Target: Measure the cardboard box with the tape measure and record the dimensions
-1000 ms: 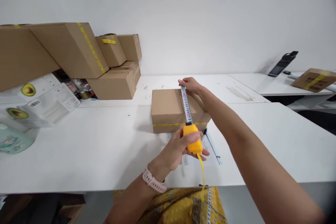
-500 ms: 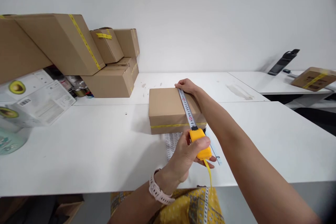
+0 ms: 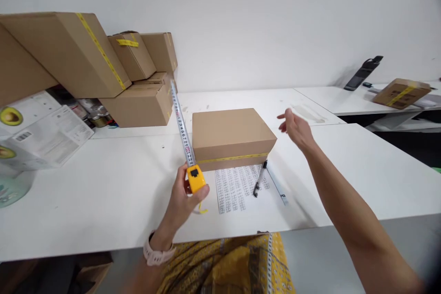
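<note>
Now the brown box sits on the white table. Left of the box, the left hand grips the yellow tape measure, and its strip points up by the box's left edge. Right of it, across a gap, the right hand has its fingers apart. Paper and pen lie between the box and the table's near edge.

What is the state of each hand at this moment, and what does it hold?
Left hand: closed on the tape measure, blade out.
Right hand: open, holding nothing, to the right of the box.
</note>
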Available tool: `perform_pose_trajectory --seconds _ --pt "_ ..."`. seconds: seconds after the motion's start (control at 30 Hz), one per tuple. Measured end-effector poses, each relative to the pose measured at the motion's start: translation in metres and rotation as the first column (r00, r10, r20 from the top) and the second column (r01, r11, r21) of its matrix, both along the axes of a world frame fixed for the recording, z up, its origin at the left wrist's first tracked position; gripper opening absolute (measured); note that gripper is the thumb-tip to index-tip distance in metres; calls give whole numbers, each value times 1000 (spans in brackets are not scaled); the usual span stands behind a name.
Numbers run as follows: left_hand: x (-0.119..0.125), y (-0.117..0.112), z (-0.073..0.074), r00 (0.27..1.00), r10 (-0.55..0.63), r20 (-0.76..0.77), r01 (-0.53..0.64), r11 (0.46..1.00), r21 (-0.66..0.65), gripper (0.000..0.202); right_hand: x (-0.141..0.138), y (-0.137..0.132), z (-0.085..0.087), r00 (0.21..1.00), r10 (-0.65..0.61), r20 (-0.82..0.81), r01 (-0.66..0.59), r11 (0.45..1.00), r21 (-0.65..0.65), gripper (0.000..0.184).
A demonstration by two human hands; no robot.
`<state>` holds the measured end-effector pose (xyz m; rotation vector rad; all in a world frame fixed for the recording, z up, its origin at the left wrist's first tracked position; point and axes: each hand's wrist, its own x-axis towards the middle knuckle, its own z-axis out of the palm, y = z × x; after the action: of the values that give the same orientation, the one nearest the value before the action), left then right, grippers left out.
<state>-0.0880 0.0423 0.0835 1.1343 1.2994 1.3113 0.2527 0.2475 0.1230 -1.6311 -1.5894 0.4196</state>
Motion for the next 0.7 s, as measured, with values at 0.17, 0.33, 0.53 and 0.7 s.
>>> perform_pose_trajectory --seconds 0.17,0.33,0.53,0.7 --pt "-13 28 6 997 -63 43 63 998 -2 62 -8 -45 -20 963 262 -57 -265 963 -55 71" --pt "-35 63 54 994 -108 25 106 990 98 63 -39 -20 32 975 220 -12 -220 974 47 58" --pt "-30 67 80 998 -65 20 59 979 196 61 -60 37 52 983 102 150 -131 972 193 41" --pt "16 26 49 919 -355 170 352 935 47 63 -69 44 45 931 267 249 -335 895 294 28"
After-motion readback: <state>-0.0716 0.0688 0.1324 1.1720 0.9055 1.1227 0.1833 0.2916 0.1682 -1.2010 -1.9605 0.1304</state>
